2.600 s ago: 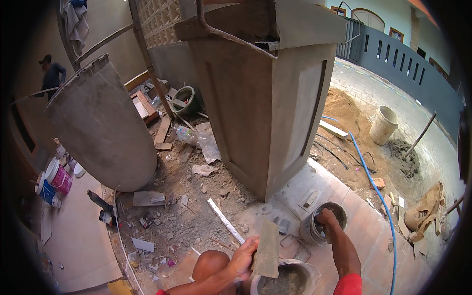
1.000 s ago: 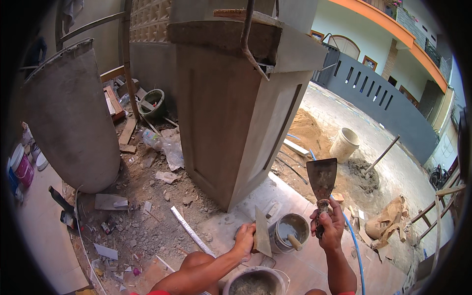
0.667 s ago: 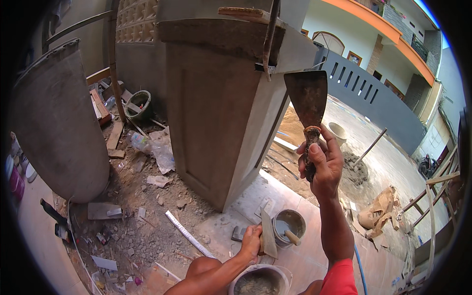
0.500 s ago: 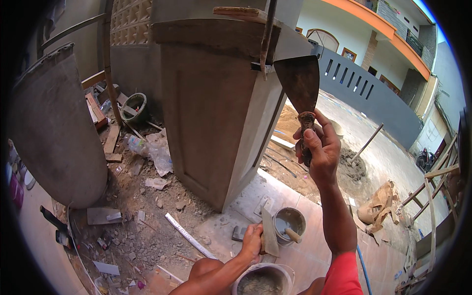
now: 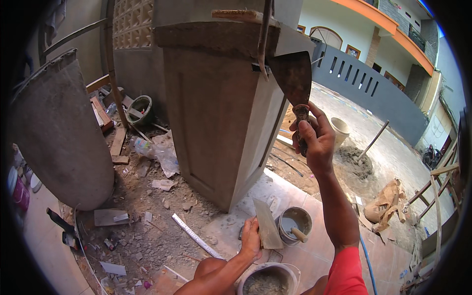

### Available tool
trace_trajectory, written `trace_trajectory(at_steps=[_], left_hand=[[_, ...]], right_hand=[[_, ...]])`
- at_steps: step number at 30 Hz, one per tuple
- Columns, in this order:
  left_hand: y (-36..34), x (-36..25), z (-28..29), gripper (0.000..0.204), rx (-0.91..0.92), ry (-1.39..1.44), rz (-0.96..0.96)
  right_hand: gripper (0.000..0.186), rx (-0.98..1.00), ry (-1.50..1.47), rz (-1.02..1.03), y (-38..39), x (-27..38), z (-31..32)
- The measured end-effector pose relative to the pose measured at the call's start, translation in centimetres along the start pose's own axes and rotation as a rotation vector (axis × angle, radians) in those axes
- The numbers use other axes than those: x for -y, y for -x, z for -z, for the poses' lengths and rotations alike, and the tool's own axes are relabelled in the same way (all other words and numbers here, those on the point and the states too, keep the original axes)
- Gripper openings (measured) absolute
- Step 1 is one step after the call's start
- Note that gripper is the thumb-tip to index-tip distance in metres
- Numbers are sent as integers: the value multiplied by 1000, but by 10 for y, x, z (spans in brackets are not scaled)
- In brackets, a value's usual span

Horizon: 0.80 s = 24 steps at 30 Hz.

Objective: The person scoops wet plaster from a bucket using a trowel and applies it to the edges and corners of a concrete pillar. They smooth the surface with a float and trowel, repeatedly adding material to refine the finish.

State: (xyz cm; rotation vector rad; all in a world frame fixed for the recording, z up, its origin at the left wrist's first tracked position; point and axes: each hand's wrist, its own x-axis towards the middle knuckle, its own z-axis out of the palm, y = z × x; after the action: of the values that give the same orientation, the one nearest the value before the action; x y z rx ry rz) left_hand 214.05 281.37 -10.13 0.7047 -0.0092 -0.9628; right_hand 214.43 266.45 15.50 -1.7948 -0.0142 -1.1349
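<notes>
My right hand (image 5: 314,138) is raised and wrapped round the dark handle of a wide putty knife (image 5: 294,78), its blade pointing up beside the grey pillar's upper edge (image 5: 255,105). Lower down, my left hand (image 5: 250,239) grips a flat, grey rectangular plate (image 5: 267,227), tilted with its face showing; how its back is held is hidden. Just right of that plate stands a small bucket (image 5: 306,216) of greyish water with a handled tool (image 5: 299,235) leaning in it. Below my left hand is a larger pail (image 5: 293,275) holding grey mortar.
Rubble (image 5: 169,223) and a white strip (image 5: 196,237) lie left of the pillar. A tall rounded grey slab (image 5: 69,137) stands at the left. To the right are a mortar heap (image 5: 355,162), a pale bucket (image 5: 340,129), a torn paper sack (image 5: 386,204) and a blue hose (image 5: 368,263).
My left hand has turned the plate, so more of its face shows. My right hand with the putty knife has shifted slightly left, uncovering more of the pale bucket. The whole view has shifted a little.
</notes>
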Motion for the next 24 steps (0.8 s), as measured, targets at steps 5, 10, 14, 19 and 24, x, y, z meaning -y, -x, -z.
trace_trajectory(at_steps=[5,10,14,19,24], left_hand=[[11,-56,-31,24,48,119,-227],[16,-85,-40,23,116,158,-276],[14,-88,-40,23,117,174,-296],[15,-83,-38,22,117,166,-272],[9,-75,-29,19,64,139,-256]], right_hand=[[52,0,13,8,-2,0,4],[51,-5,18,4,0,-2,2],[50,-16,42,-4,-2,2,1],[52,-38,113,24,0,3,6],[49,-30,276,146,-13,25,26]])
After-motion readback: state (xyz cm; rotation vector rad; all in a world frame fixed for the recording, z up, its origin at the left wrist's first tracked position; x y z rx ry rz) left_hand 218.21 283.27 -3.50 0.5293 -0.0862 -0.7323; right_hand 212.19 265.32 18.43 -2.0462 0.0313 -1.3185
